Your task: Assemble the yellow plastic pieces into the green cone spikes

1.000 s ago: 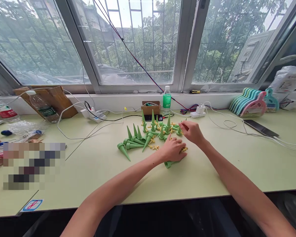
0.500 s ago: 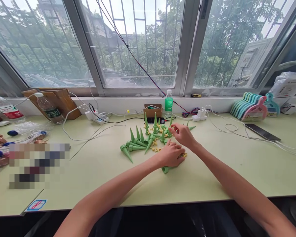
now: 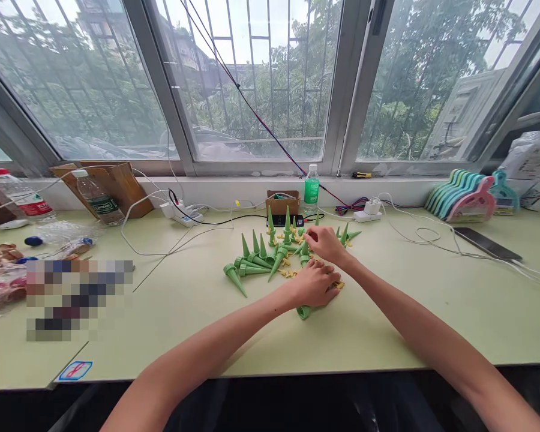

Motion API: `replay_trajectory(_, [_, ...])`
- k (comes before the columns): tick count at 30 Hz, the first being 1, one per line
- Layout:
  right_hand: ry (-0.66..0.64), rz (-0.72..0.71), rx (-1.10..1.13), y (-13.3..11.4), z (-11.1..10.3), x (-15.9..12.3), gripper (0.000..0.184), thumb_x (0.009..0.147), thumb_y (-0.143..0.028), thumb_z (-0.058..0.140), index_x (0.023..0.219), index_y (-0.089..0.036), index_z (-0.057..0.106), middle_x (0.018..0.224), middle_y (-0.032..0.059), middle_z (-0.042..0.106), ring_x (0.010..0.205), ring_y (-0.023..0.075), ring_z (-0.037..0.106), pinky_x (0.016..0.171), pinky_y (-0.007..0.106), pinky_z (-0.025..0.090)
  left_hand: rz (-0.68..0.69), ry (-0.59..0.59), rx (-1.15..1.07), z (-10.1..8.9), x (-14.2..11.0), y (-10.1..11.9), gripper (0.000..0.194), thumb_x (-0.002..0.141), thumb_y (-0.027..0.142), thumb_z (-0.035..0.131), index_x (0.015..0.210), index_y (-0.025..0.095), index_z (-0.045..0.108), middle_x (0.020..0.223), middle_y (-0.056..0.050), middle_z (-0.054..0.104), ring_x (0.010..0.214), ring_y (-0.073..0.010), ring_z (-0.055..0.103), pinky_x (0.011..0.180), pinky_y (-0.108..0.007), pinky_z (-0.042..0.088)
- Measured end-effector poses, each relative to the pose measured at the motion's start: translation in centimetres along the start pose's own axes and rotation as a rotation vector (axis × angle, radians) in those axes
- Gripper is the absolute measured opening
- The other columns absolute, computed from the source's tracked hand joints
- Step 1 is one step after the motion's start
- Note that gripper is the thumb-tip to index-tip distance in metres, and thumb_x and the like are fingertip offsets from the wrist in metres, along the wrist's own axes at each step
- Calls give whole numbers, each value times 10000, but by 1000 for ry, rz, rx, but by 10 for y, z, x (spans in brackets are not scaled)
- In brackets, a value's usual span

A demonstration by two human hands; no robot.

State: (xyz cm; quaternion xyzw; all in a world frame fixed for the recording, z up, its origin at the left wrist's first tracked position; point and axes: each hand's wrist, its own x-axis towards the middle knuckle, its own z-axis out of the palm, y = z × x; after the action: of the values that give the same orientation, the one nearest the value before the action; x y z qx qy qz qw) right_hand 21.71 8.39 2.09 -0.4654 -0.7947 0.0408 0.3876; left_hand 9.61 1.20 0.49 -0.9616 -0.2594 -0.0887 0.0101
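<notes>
My left hand (image 3: pixel 315 284) is palm down, low over the table, its fingers curled and their tips mostly hidden. Yellow plastic pieces (image 3: pixel 340 284) show beside its fingers, and a green hollow cone (image 3: pixel 303 312) lies partly under it. Just beyond, my right hand (image 3: pixel 326 245) has its fingertips pinched together near an upright green cone (image 3: pixel 305 257); what is between them is too small to make out. More green plastic spikes lie to the left, such as one spike (image 3: pixel 236 280) on its side. Several spikes stand upright behind, including a tall spike (image 3: pixel 287 225).
A green-labelled bottle (image 3: pixel 311 187), a small cardboard box (image 3: pixel 276 203) and a black device (image 3: pixel 284 220) stand behind the spikes. At right are a phone (image 3: pixel 488 244), white cables and pastel plastic dustpan-like items (image 3: pixel 470 201). Bottles and bagged pieces (image 3: pixel 9 288) occupy the left.
The view has shifted slightly, so everything appears a little further right. My right hand has moved slightly left and down relative to the spikes; my left hand stays nearly where it was.
</notes>
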Motion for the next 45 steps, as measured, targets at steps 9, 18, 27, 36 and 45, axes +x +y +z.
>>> replay_trajectory(9, [86,65,17,12,-23,-8,284,881,-341,501,662,-173,569,561,-6,554,520,111,446,566,239,333,7,31,12,-1,-9,-2,325,949,400,384,1035,192,619,989,-79,643,940,-228,573,906,-379,392])
replay_trajectory(18, [61,63,-82,24,-26,-13,283,879,-321,497,639,-177,542,553,-3,545,518,117,433,574,249,323,-8,18,-5,-6,-15,-6,318,947,408,394,1000,191,620,979,-81,640,949,-224,581,887,-367,396])
replay_trajectory(27, [56,67,-159,32,-24,-15,327,912,-359,452,661,-179,558,562,22,553,505,131,424,555,260,307,1,25,-33,-6,-14,-16,305,941,374,410,1069,189,616,992,-88,651,960,-226,588,904,-364,401])
replay_trajectory(36, [102,133,-91,26,-23,-20,243,904,-342,493,984,-150,618,603,20,614,541,158,539,598,255,373,48,114,-103,-16,-17,-21,331,962,381,404,1122,171,603,1007,-101,664,992,-224,604,923,-354,419])
replay_trajectory(45, [-8,-20,-146,-6,-36,-29,324,960,-389,422,807,-182,618,587,14,577,514,136,488,559,255,336,-211,603,-183,-45,-44,-59,281,951,374,438,1033,184,628,1014,-87,676,969,-200,615,868,-348,485])
